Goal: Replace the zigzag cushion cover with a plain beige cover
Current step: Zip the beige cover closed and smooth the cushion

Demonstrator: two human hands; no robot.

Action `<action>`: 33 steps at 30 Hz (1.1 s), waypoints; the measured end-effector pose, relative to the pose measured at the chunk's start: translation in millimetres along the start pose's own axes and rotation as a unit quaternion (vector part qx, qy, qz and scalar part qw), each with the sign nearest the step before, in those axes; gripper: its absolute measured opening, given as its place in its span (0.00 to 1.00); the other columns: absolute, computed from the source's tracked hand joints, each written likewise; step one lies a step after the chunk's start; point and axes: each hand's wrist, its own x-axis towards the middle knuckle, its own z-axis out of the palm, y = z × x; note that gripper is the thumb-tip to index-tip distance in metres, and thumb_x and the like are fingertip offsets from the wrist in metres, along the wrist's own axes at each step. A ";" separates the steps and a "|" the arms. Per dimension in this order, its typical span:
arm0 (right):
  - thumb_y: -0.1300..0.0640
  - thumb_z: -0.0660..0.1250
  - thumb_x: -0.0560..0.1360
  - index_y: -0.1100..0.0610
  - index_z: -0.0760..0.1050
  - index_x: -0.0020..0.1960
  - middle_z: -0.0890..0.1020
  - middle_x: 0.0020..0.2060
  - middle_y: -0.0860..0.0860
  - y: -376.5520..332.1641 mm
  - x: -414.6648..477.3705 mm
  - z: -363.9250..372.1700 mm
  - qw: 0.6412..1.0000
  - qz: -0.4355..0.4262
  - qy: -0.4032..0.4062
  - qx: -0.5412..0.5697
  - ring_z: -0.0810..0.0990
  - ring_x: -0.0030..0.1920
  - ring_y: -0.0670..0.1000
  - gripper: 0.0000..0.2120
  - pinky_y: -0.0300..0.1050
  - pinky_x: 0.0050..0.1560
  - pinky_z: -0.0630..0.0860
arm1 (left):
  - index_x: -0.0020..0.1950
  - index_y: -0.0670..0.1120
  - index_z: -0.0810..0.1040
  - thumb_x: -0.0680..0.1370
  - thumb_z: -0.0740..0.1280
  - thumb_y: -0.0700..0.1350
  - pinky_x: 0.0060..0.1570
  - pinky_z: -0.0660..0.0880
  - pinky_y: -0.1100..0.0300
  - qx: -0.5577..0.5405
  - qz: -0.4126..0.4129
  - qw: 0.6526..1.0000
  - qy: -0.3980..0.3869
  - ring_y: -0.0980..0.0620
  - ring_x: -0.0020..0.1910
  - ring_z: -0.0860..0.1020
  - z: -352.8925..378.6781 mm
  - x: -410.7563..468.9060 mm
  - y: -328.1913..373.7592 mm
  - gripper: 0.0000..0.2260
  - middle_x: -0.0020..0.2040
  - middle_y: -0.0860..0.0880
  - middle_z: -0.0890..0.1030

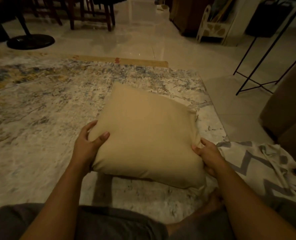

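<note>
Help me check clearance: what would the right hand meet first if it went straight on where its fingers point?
The beige cushion: the right hand points forward-left, straight into its bunched side edge, which it pinches.

Both arms extended forward; left hand (90,142) gripped cushion (143,132) edge, thumb on top, fingers curled; right hand (208,153) pinched fabric at opposite side.

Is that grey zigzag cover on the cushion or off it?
Off. The zigzag cover lies crumpled beside the cushion, which wears plain beige.
</note>
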 end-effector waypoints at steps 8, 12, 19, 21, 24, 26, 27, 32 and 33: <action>0.36 0.64 0.77 0.59 0.74 0.60 0.80 0.53 0.60 -5.7 -23.7 13.6 0.989 0.102 -0.020 -0.109 0.77 0.45 0.54 0.27 0.42 0.39 0.71 | 0.80 0.57 0.46 0.77 0.68 0.55 0.64 0.67 0.49 0.118 -0.210 0.954 -0.177 0.42 0.72 0.64 -36.7 -11.1 -15.9 0.39 0.78 0.49 0.58; 0.48 0.64 0.80 0.62 0.73 0.41 0.78 0.40 0.63 8.2 -16.6 6.0 0.965 0.038 0.056 -0.253 0.78 0.42 0.60 0.18 0.53 0.44 0.77 | 0.79 0.55 0.55 0.71 0.75 0.54 0.62 0.73 0.49 0.186 -0.147 0.960 -0.147 0.46 0.61 0.72 -36.8 -9.1 -10.2 0.42 0.73 0.46 0.68; 0.54 0.63 0.76 0.59 0.75 0.41 0.79 0.46 0.61 9.6 -11.0 8.7 0.974 0.102 0.063 -0.190 0.77 0.45 0.57 0.09 0.50 0.47 0.73 | 0.79 0.62 0.49 0.64 0.65 0.76 0.70 0.57 0.40 0.474 -0.152 0.863 -0.085 0.34 0.74 0.56 -20.7 -6.8 7.6 0.49 0.77 0.36 0.54; 0.57 0.61 0.79 0.64 0.77 0.52 0.79 0.56 0.65 -6.2 -13.3 12.9 0.957 0.097 0.089 -0.258 0.78 0.54 0.61 0.11 0.50 0.54 0.74 | 0.79 0.62 0.48 0.67 0.62 0.75 0.70 0.57 0.39 0.547 -0.089 0.831 -0.055 0.34 0.72 0.55 -13.5 -9.6 10.5 0.46 0.75 0.35 0.53; 0.49 0.61 0.81 0.59 0.69 0.68 0.76 0.64 0.63 -41.0 -30.4 31.0 0.946 -0.027 0.124 -0.297 0.75 0.63 0.63 0.20 0.52 0.60 0.72 | 0.78 0.65 0.49 0.71 0.51 0.75 0.70 0.57 0.41 0.542 0.091 0.832 -0.078 0.40 0.74 0.56 20.5 -20.2 12.1 0.38 0.75 0.41 0.55; 0.38 0.61 0.78 0.45 0.58 0.76 0.64 0.74 0.59 -55.0 -48.0 52.0 0.905 -0.150 0.076 -0.390 0.66 0.72 0.62 0.29 0.55 0.68 0.66 | 0.76 0.69 0.46 0.70 0.46 0.76 0.72 0.52 0.39 0.548 0.163 0.811 -0.125 0.41 0.77 0.53 49.9 -33.4 2.5 0.35 0.79 0.41 0.52; 0.33 0.60 0.76 0.37 0.52 0.76 0.55 0.78 0.56 -55.3 -56.7 61.9 0.871 -0.211 0.025 -0.443 0.56 0.77 0.60 0.33 0.58 0.73 0.60 | 0.75 0.71 0.42 0.71 0.45 0.76 0.72 0.48 0.36 0.551 0.174 0.804 -0.140 0.41 0.78 0.49 60.7 -40.6 -3.9 0.34 0.80 0.43 0.47; 0.26 0.72 0.59 0.28 0.26 0.70 0.28 0.76 0.46 -19.9 -55.6 61.7 0.787 -0.209 -0.152 -0.561 0.28 0.76 0.57 0.61 0.63 0.76 0.39 | 0.69 0.76 0.31 0.63 0.54 0.81 0.70 0.42 0.30 0.563 0.146 0.797 -0.160 0.42 0.78 0.37 48.8 -36.5 -23.1 0.43 0.79 0.53 0.32; 0.30 0.76 0.57 0.28 0.24 0.69 0.26 0.75 0.45 -16.3 -53.2 55.6 0.783 -0.192 -0.145 -0.574 0.27 0.76 0.57 0.65 0.66 0.75 0.40 | 0.68 0.76 0.29 0.60 0.59 0.81 0.69 0.42 0.29 0.574 0.131 0.790 -0.174 0.42 0.78 0.35 40.8 -33.8 -23.9 0.48 0.77 0.54 0.29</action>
